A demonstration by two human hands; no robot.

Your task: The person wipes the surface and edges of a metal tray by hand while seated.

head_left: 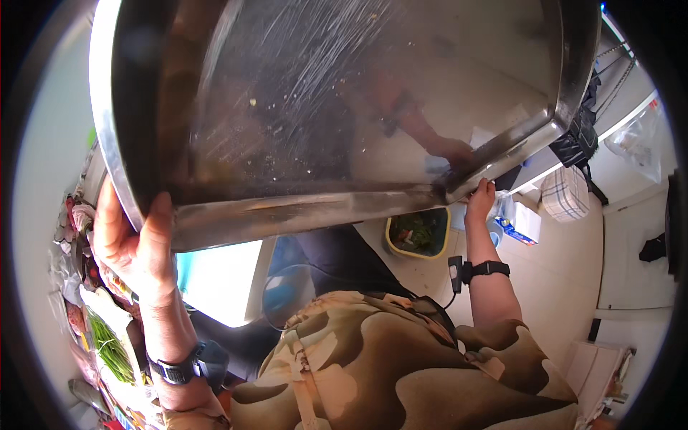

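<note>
A large, shallow stainless-steel tray [308, 209] fills the upper part of the view, tilted so its inside faces me. Scratches, pale streaks and small crumbs mark its bottom, which also reflects an arm. My left hand [140, 244] is closed on its near left corner, thumb on the inner side and fingers around the outside. At the right, my right hand [480, 201] holds the near rim from below; the tray hides part of its fingers. Dark bands with small devices are strapped round both my forearms.
Below the tray, a yellow-rimmed bin [448, 240] with green scraps stands on the tiled floor. A white box-like surface [226, 279] is by my legs. Green stalks [111, 347] lie among packages at left. A checked cloth item [565, 195] and blue-and-white box [523, 223] are at right.
</note>
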